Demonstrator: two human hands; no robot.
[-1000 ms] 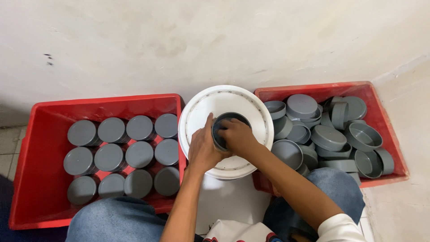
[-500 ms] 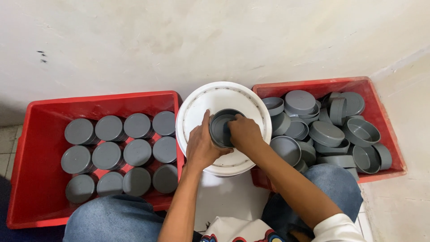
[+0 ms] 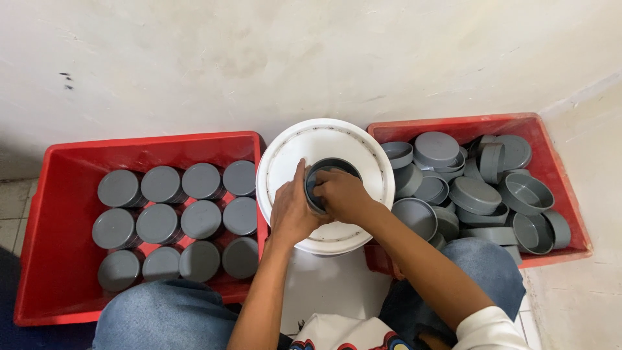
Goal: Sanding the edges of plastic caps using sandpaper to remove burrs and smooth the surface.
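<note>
A round grey plastic cap (image 3: 329,170) rests open side up on a white bucket lid (image 3: 337,142) between two red crates. My left hand (image 3: 290,209) wraps around the cap's left side. My right hand (image 3: 343,194) covers its near right part, fingers reaching into the opening. What the fingers touch inside is hidden.
The left red crate (image 3: 45,214) holds grey caps set flat side up in neat rows. The right red crate (image 3: 551,168) holds a loose heap of several grey caps, some open side up. A pale wall stands behind. My jeans-clad knees are at the bottom.
Both hands stay on the grey cap over the white lid. The view has shifted slightly; the right fingers sit a little deeper in the cap.
</note>
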